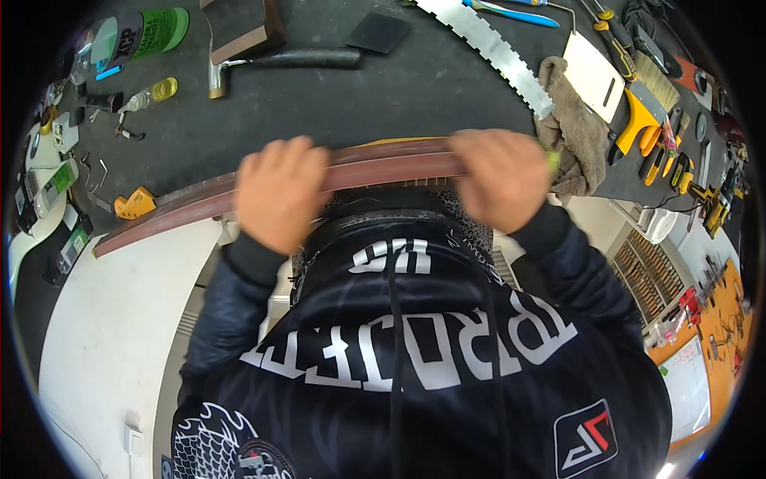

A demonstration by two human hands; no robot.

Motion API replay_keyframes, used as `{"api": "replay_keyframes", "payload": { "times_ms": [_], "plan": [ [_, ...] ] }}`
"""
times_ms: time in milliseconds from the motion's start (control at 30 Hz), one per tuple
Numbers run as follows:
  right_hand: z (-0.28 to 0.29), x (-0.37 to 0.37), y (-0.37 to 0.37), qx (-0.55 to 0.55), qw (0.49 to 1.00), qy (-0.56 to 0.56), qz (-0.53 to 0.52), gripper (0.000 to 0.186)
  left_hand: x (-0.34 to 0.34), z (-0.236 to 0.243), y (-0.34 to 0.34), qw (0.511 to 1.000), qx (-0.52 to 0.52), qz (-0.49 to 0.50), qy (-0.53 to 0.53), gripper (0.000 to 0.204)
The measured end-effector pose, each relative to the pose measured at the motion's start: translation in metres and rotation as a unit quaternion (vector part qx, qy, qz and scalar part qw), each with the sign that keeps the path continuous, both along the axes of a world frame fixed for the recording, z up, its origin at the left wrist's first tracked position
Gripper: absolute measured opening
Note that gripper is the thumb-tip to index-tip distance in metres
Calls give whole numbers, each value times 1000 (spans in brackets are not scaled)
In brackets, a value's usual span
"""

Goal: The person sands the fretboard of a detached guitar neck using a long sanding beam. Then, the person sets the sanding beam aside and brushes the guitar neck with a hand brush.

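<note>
A long reddish-brown bar, like a sanding beam, lies lengthwise along a guitar neck at the near edge of the dark bench. The neck's yellow-orange headstock pokes out on the left, and a strip of its fretboard shows beneath the bar. My left hand is wrapped over the bar left of the middle. Toward its right end, my right hand grips it too, slightly blurred. Both palms face down, and the fingertips are hidden behind the bar. The bar's left end juts past the headstock over a white surface.
A hammer, a brown block and a black square sheet lie beyond the bar. At the right are a notched metal straightedge, a brown cloth and several yellow-handled tools. Bottles stand at the far left.
</note>
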State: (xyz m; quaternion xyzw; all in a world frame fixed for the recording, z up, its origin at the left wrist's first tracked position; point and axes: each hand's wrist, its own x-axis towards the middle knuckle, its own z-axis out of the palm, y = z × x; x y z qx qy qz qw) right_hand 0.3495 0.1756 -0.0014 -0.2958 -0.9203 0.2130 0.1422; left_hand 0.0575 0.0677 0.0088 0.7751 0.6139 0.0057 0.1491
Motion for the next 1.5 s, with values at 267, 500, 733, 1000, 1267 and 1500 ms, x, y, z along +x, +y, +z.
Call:
{"api": "replay_keyframes", "payload": {
  "times_ms": [267, 500, 733, 1000, 1267, 1500],
  "plan": [
    [1, 30, 8, -9, 999, -37, -2, 47, 24, 1, 9, 1000, -6, -17, -13, 46],
    [-7, -49, -36, 26, 999, -18, -15, 25, -58, -14, -28, 1000, 9, 11, 4, 49],
    [-3, 63, -19, 28, 999, -21, -20, 42, 56, -7, -11, 999, 28, -38, -23, 52],
    [-5, -27, -61, -4, 999, 48, -7, 38, -34, -11, -60, 997, 79, 0, 22, 17],
    [0, 25, -54, 28, 999, 0, -24, 43, 28, -6, -45, 997, 79, 8, -22, 25],
    [4, 33, -55, 38, 998, -40, -13, 46, 27, -5, -54, 998, 65, -24, 16, 37]
  ]
}}
